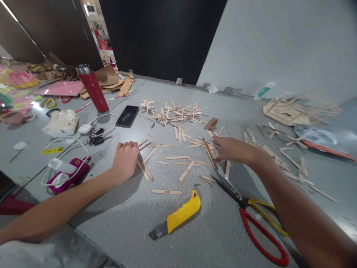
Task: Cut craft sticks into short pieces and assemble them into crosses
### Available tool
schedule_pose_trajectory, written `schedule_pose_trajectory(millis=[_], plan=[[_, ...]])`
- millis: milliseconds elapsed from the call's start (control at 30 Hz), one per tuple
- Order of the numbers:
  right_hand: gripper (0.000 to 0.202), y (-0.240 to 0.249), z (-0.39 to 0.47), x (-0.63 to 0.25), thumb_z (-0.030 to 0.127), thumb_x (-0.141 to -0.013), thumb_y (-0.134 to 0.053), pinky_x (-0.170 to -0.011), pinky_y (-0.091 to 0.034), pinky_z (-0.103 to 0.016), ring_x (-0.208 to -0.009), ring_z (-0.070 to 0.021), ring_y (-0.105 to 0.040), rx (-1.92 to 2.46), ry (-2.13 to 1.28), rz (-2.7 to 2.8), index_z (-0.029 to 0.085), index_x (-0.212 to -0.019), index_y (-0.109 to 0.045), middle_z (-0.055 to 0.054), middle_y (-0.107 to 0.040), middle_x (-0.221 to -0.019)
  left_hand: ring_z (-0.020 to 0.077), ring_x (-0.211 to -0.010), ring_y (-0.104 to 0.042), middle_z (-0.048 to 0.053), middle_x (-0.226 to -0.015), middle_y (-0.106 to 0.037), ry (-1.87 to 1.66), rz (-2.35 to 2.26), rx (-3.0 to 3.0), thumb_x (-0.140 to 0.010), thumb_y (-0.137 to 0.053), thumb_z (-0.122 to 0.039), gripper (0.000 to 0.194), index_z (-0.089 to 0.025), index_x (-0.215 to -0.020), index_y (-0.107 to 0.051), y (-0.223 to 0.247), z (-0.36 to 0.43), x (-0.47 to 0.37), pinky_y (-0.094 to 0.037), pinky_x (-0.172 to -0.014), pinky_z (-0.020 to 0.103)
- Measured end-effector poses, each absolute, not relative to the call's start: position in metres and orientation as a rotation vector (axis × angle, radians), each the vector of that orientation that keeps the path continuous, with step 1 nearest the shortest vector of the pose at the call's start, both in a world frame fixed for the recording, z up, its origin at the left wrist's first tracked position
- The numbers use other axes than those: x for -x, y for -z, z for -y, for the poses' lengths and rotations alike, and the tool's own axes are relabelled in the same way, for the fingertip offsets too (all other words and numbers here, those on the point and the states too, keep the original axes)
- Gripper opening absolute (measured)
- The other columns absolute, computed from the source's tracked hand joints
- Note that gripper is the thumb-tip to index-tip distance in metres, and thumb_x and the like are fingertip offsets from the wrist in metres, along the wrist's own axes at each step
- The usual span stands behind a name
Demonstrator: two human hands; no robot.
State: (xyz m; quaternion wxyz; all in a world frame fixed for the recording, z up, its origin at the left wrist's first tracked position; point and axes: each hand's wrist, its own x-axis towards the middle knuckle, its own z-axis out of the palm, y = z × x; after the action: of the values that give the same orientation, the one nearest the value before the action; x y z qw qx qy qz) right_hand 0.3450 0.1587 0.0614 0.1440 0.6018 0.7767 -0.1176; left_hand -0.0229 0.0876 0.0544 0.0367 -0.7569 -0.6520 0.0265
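My left hand [126, 160] is closed in a fist around thin wooden sticks, whose ends poke out on its right side. Beside it, crossed sticks [145, 169] lie on the grey table [117, 223]. My right hand [223, 149] reaches down to the scattered sticks, its fingers bent near a narrow yellow-edged tool [209, 152]; whether it grips anything is unclear. Large scissors [242, 201] with red and yellow handles lie partly open under my right forearm. A yellow cutter [182, 216] rests at the front. Behind the hands is a heap of sticks [178, 113].
A phone [127, 116], red bottle [93, 89], keys [98, 139] and a purple box [71, 176] with a white cable stand or lie at left. At right are a wooden stick frame [290, 111], loose sticks and a plastic bag [320, 136]. A wall borders the back.
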Motion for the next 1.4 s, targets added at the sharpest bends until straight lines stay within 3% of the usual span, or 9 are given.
schedule_pose_trajectory(millis=[300,500,633,800,867,967,1067,1233,1400], plan=[[0.069,-0.058,-0.162,-0.348,0.029,-0.079,-0.084,-0.100,-0.057,-0.044,-0.130,-0.0421,-0.067,-1.729,0.318,-2.278,0.012,-0.142,-0.061,-0.024,-0.072,-0.136,0.0342,-0.095,-0.073,0.017,-0.099,-0.075,0.218,2.035,2.383,-0.085,-0.047,0.009,0.033,-0.012,-0.104,-0.061,-0.041,-0.091,0.031,-0.050,-0.087,0.043],[0.059,-0.057,-0.162,-0.341,0.021,-0.089,-0.073,-0.101,-0.057,-0.047,-0.129,-0.0420,-0.068,-1.792,0.206,-2.413,0.007,-0.145,-0.060,-0.028,-0.069,-0.141,0.0253,-0.095,-0.075,0.011,-0.106,-0.076,0.670,1.992,2.482,-0.100,-0.049,-0.010,0.018,-0.019,-0.113,-0.057,-0.039,-0.093,0.033,-0.057,-0.088,0.039],[0.048,-0.057,-0.165,-0.327,0.018,-0.096,-0.062,-0.104,-0.056,-0.047,-0.123,-0.0374,-0.072,-1.791,0.160,-2.581,0.012,-0.144,-0.062,-0.022,-0.072,-0.139,0.0194,-0.092,-0.076,0.005,-0.101,-0.077,0.894,1.916,2.633,-0.103,-0.055,-0.022,0.007,-0.022,-0.108,-0.059,-0.041,-0.089,0.026,-0.059,-0.085,0.031],[0.042,-0.059,-0.159,-0.306,0.018,-0.100,-0.054,-0.099,-0.059,-0.047,-0.117,-0.0356,-0.075,-1.669,0.233,-2.790,0.015,-0.140,-0.066,-0.018,-0.079,-0.128,0.0208,-0.087,-0.075,0.006,-0.098,-0.076,0.867,1.927,2.698,-0.104,-0.054,-0.022,0.011,-0.019,-0.112,-0.061,-0.033,-0.085,0.027,-0.059,-0.081,0.032],[0.046,-0.055,-0.153,-0.294,0.019,-0.104,-0.047,-0.106,-0.056,-0.046,-0.127,-0.0330,-0.071,-1.581,0.288,-2.877,0.015,-0.147,-0.061,-0.017,-0.074,-0.138,0.0266,-0.092,-0.074,0.012,-0.102,-0.075,0.791,1.965,2.608,-0.102,-0.047,-0.012,0.022,-0.015,-0.118,-0.061,-0.031,-0.087,0.031,-0.057,-0.087,0.042],[0.053,-0.041,-0.142,-0.272,0.020,-0.107,-0.041,-0.117,-0.049,-0.045,-0.144,-0.0259,-0.058,-1.398,0.404,-2.993,0.024,-0.160,-0.047,-0.010,-0.060,-0.158,0.0374,-0.118,-0.066,0.024,-0.131,-0.067,0.684,1.944,2.521,-0.101,-0.038,-0.007,0.036,-0.011,-0.129,-0.060,-0.032,-0.092,0.035,-0.047,-0.100,0.057],[0.055,-0.026,-0.135,-0.256,0.019,-0.105,-0.046,-0.120,-0.045,-0.049,-0.150,-0.0278,-0.051,-1.236,0.490,-3.039,0.023,-0.160,-0.046,-0.013,-0.055,-0.162,0.0372,-0.138,-0.054,0.018,-0.151,-0.060,0.560,1.798,2.630,-0.106,-0.040,-0.014,0.039,-0.019,-0.139,-0.059,-0.031,-0.095,0.033,-0.037,-0.112,0.057],[0.039,-0.022,-0.133,-0.248,0.018,-0.105,-0.046,-0.109,-0.052,-0.053,-0.128,-0.0338,-0.068,-1.301,0.447,-3.052,0.015,-0.138,-0.068,-0.020,-0.075,-0.133,0.0307,-0.139,-0.055,0.012,-0.138,-0.071,0.393,1.441,2.929,-0.110,-0.036,-0.018,0.037,-0.022,-0.136,-0.062,-0.020,-0.092,0.027,-0.021,-0.123,0.063],[0.030,-0.029,-0.131,-0.246,0.016,-0.099,-0.052,-0.097,-0.058,-0.050,-0.108,-0.0340,-0.076,-1.452,0.487,-3.066,0.015,-0.115,-0.077,-0.020,-0.081,-0.112,0.0244,-0.120,-0.068,0.012,-0.125,-0.076,0.657,1.419,2.875,-0.110,-0.035,-0.017,0.037,-0.019,-0.133,-0.064,-0.014,-0.089,0.028,-0.028,-0.123,0.059]])
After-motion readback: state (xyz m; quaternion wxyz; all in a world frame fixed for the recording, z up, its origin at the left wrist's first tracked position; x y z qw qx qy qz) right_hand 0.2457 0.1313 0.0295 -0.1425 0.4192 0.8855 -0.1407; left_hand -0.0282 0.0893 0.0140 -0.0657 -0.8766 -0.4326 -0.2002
